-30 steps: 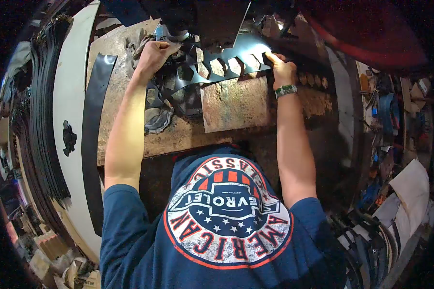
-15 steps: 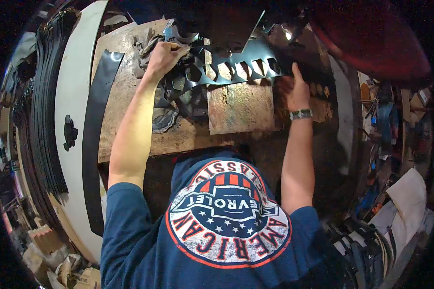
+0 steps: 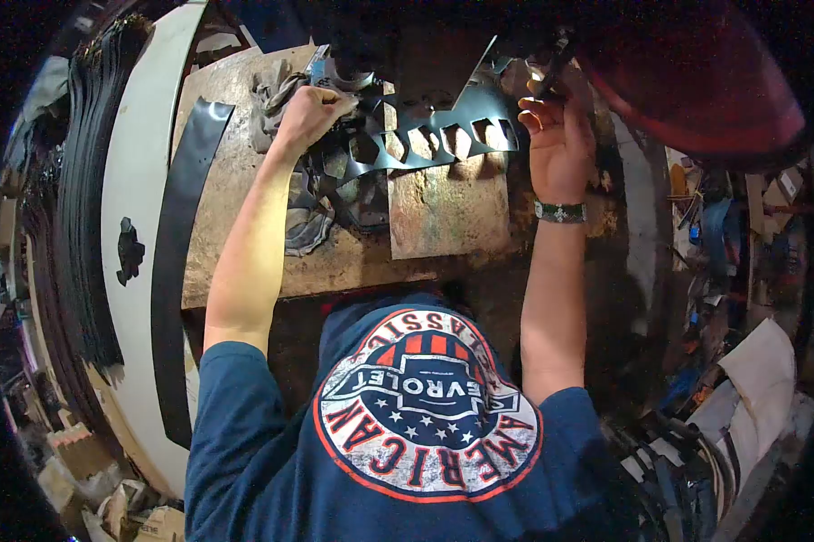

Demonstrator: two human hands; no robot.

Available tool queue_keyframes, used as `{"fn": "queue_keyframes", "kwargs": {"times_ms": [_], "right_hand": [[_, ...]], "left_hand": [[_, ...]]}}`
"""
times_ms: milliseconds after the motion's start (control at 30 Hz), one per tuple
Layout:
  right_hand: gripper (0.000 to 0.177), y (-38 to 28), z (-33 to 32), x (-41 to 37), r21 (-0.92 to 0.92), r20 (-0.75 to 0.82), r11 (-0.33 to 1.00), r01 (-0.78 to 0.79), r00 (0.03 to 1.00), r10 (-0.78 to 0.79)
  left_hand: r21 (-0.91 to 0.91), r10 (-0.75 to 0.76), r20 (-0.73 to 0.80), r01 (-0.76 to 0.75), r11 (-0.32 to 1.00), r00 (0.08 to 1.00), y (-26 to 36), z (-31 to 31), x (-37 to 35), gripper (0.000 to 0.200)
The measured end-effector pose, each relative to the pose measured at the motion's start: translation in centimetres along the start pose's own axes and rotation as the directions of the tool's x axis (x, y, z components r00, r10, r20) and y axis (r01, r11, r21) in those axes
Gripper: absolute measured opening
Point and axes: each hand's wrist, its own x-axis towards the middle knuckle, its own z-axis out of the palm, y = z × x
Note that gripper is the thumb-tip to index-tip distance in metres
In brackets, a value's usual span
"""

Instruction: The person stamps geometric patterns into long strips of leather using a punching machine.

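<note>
A black sheet strip (image 3: 413, 163) with a row of punched-out holes lies under a dark press-like machine head (image 3: 429, 63), over a worn square board (image 3: 447, 210). My left hand (image 3: 315, 117) is closed in a pinch at the strip's left end; what its fingertips hold is hidden. My right hand (image 3: 562, 149) stands just off the strip's right end, below a dark handle-like part (image 3: 551, 77). Its fingers are loosely bent and apart, with nothing visible in them.
Grey crumpled scraps (image 3: 276, 99) lie left of the machine on the wooden bench (image 3: 235, 203). A long black strip (image 3: 176, 271) runs down the bench's left side. Many dark strips (image 3: 86, 181) hang at far left. A large red rounded part (image 3: 696, 90) looms at upper right.
My right hand has let go of the strip's right end and risen toward the handle-like part. The strip's right end has moved left. My left hand has shifted only slightly.
</note>
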Motion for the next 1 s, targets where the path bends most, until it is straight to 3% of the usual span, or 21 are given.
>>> {"fn": "queue_keyframes", "kwargs": {"times_ms": [133,200,300,400,533,633,667,733,833,933,1000], "right_hand": [[0.039,-0.3,1.2,0.6,0.031,0.016,0.999,0.021,1.0,-0.021],[0.041,-0.7,2.2,0.7,0.057,0.033,0.998,0.027,0.999,-0.029],[0.041,0.4,2.5,0.7,0.024,-0.202,0.999,0.038,0.979,-0.032],[0.032,2.3,0.2,1.5,-0.181,-0.36,0.974,-0.135,0.931,0.062],[0.043,2.8,1.2,1.2,-0.138,-0.522,0.959,-0.25,0.841,0.144],[0.048,1.0,2.3,-1.0,-0.157,-0.523,0.925,-0.346,0.823,0.22],[0.048,0.2,2.7,-2.0,-0.133,-0.546,0.929,-0.345,0.808,0.222],[0.043,-0.1,1.8,-3.6,-0.358,-0.594,0.837,-0.414,0.793,0.139],[0.036,0.5,-0.9,-6.2,-0.574,-0.599,0.704,-0.418,0.801,-0.013],[0.038,0.9,-2.8,-7.4,-0.638,-0.617,0.64,-0.428,0.782,-0.091],[0.042,1.3,-4.3,-8.0,-0.656,-0.64,0.594,-0.466,0.761,-0.11]], "left_hand": [[-0.023,0.025,-0.034,-0.026,0.999,0.999,-0.9,0.4,0.2,0.034],[-0.012,-0.022,0.021,0.022,1.0,1.0,-1.1,0.4,0.4,0.031],[0.0,-0.052,0.061,0.052,0.999,0.997,-1.3,0.5,0.8,0.029],[-0.018,-0.036,0.013,0.036,0.999,0.999,-1.0,0.3,0.6,0.03],[-0.059,0.084,-0.031,-0.086,0.995,0.996,-0.9,0.5,0.5,0.031],[-0.124,-0.093,0.063,0.101,0.987,0.994,0.4,-0.2,0.0,0.03],[-0.056,-0.058,0.06,0.061,0.997,0.997,0.4,-0.3,0.1,0.03],[0.076,0.002,0.051,-0.006,0.997,0.999,0.5,-0.5,0.2,0.03],[0.039,0.027,0.062,-0.03,0.999,0.998,1.0,-0.6,-0.4,0.027],[-0.113,0.31,-0.001,-0.308,0.945,0.951,-0.1,0.5,-0.3,0.03],[-0.054,0.001,0.2,0.01,0.998,0.98,2.4,-0.3,-2.8,0.031]]}}
